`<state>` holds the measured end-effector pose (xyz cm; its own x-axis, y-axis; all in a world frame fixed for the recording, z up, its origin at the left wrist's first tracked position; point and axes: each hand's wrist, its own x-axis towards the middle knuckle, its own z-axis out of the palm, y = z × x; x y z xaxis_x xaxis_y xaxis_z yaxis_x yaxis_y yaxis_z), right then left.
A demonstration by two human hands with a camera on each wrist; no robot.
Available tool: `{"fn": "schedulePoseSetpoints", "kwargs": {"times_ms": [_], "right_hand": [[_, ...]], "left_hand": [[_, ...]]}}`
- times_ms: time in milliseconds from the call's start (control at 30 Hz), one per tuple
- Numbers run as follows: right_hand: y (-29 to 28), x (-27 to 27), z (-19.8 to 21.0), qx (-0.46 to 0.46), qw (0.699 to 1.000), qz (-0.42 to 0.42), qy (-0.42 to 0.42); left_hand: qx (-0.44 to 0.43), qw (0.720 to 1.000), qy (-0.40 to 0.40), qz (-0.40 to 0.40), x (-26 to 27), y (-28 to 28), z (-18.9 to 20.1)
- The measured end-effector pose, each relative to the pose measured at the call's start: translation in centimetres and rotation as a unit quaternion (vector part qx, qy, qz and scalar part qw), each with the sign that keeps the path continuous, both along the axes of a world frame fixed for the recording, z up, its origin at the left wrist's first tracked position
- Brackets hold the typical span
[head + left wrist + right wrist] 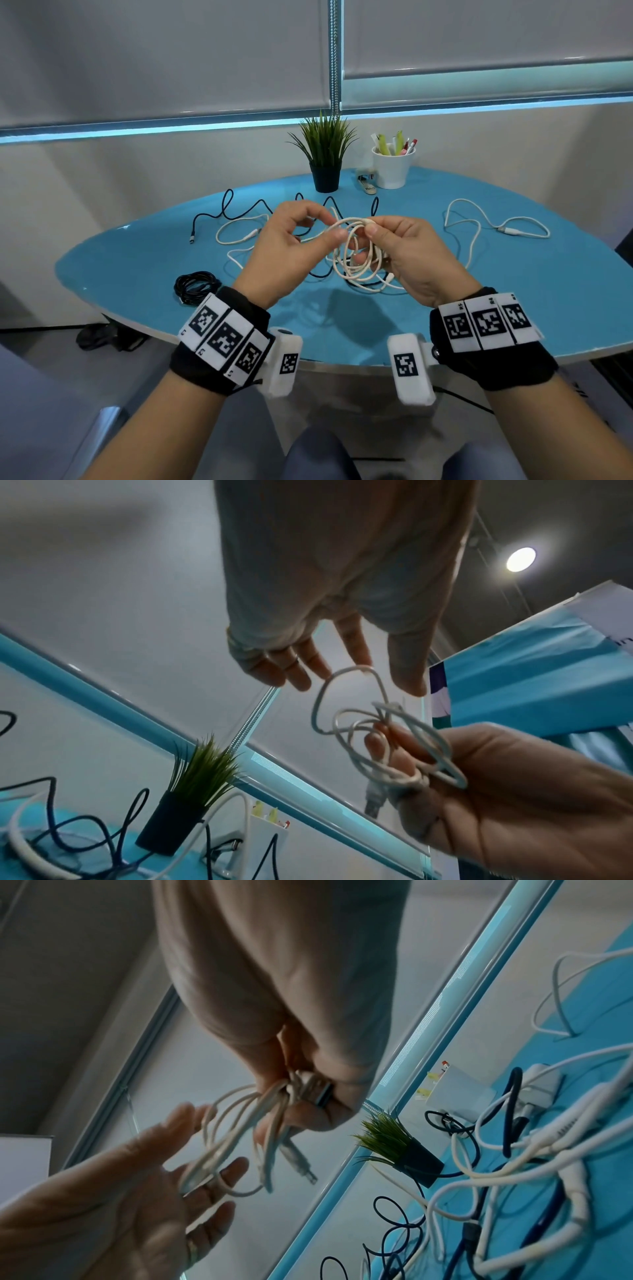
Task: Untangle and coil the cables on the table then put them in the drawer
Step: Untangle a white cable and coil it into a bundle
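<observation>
A white cable coil [356,260] hangs between my hands above the blue table [496,308]. My right hand [368,240] grips the gathered loops near their top, and its curled fingers [301,1096] close round the strands and a plug. My left hand [327,224] is beside it with the fingers spread. One loop of the coil [316,704] touches a fingertip [359,661], and the thumb stands apart. A black coiled cable [195,286] lies at the table's front left. A dark blue cable [226,202] and loose white cables [479,219] lie spread across the table. No drawer is in view.
A potted plant [325,154] and a white cup of pens [390,168] stand at the table's back edge. A small stapler-like item [366,186] lies between them. Closed blinds fill the wall behind. My knees are below the table's front edge.
</observation>
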<state>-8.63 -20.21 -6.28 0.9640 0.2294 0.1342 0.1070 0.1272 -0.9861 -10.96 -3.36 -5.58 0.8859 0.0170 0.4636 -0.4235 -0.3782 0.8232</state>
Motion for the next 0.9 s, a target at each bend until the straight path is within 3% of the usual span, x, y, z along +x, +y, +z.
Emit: {"fn": "schedulePoseSetpoints", "kwargs": {"times_ms": [233,367,467,700,900], "right_hand": [[0.0,0.0,0.1,0.006,1.0,-0.016,-0.006],[0.0,0.0,0.0,-0.014,1.0,-0.02,-0.011],[0.0,0.0,0.0,-0.03,0.999,-0.022,-0.021],[0.3,-0.3,0.2,-0.037,0.999,0.033,-0.019],[0.8,-0.5,0.1,-0.016,0.999,0.051,-0.005]], "left_hand": [[0.112,0.991,-0.062,-0.038,-0.3,-0.1,-0.1],[0.263,0.96,-0.078,0.053,-0.2,-0.2,-0.4],[0.316,0.94,-0.081,0.099,-0.1,-0.2,-0.5],[0.233,0.965,-0.011,0.119,0.1,-0.9,-0.9],[0.088,0.994,0.019,0.066,0.8,-0.8,-1.3]]}}
